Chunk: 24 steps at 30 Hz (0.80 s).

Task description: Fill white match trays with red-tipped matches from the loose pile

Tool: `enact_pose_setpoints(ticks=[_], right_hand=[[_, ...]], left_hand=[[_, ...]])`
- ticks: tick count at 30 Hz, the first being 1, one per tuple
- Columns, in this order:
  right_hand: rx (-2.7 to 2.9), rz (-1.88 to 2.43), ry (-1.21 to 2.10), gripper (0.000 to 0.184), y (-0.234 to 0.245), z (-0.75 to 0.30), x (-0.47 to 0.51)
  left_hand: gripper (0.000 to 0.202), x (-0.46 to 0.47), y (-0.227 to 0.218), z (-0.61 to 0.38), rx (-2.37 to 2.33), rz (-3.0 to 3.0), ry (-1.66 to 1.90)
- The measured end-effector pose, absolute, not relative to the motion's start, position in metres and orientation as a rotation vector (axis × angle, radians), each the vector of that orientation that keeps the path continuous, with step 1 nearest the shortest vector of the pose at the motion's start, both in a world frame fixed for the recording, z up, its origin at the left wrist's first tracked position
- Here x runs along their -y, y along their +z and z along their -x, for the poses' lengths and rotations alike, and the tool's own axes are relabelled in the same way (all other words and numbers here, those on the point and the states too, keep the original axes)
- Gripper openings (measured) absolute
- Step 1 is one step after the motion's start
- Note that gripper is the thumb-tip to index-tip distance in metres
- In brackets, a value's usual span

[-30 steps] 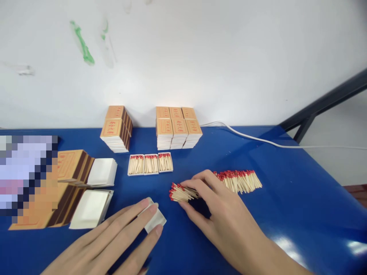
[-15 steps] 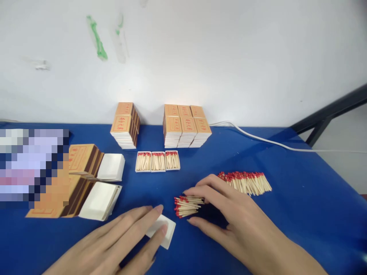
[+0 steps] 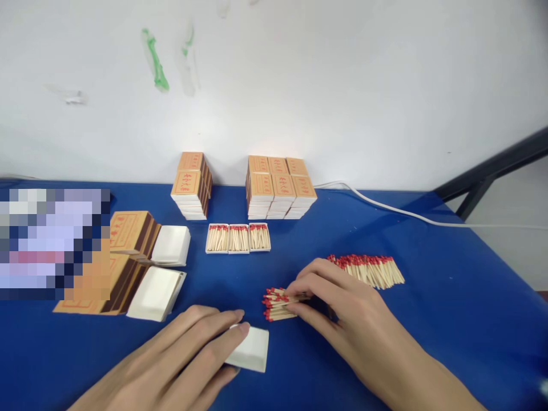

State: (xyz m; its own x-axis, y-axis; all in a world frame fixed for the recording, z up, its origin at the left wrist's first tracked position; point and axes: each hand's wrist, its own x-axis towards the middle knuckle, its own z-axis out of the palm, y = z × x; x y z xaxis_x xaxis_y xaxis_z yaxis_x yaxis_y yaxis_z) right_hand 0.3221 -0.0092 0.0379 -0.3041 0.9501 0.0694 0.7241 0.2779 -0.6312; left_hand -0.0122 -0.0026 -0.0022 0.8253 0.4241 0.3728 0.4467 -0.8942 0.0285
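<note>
Red-tipped wooden matches lie in a small loose bundle on the shiny blue table, nearer to me and to the right of my landmark, the row of three white card trays filled with matches. From my remote seat I see my right hand pinching the bundle's plain stick ends between thumb and forefinger. My left hand, its fingers slightly spread, touches a small white rectangular card tray nearer to me than the row; I cannot tell whether it grips it. Right of the row lies a larger heap of loose matches. Behind it stand orange-and-white matchbox stacks, and to its left sit orange card sleeves with dark brown strips beside stacked white card pieces.
</note>
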Motion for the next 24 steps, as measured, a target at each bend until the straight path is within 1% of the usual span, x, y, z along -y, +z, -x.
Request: enact_pose_setpoints(ticks=[3, 6, 9, 12, 14, 18, 20, 24], right_hand=[[2.164, 1.449, 0.716, 0.022, 0.036, -0.326, 0.011], [2.214, 1.388, 0.714, 0.031, 0.034, -0.330, 0.013], [2.192, 1.397, 0.697, 0.030, 0.036, -0.330, 0.014], [2.126, 1.411, 0.618, 0.021, 0.043, -0.327, 0.014], [2.110, 1.384, 0.579, 0.018, 0.047, -0.322, 0.016], [2.184, 1.220, 0.603, 0.022, 0.048, -0.309, 0.020], [2.256, 1.206, 0.585, 0.029, 0.047, -0.302, 0.023], [2.437, 1.231, 0.424, 0.035, 0.043, -0.290, 0.030]], left_hand=[[0.056, 0.000, 0.001, 0.010, 0.684, 3.016, -0.545], [0.052, 0.000, 0.004, 0.006, 0.730, 3.046, -0.577], [0.045, 0.001, 0.007, -0.001, 0.796, 3.044, -0.631], [0.039, 0.002, 0.011, -0.009, 0.924, 3.041, -0.715], [0.038, 0.004, 0.011, -0.013, 1.022, 3.033, -0.755], [0.043, 0.010, 0.009, -0.015, 1.109, 3.041, -0.814], [0.048, 0.013, 0.007, -0.016, 1.103, 3.037, -0.836], [0.055, 0.014, 0.004, -0.016, 1.068, 3.029, -0.816]])
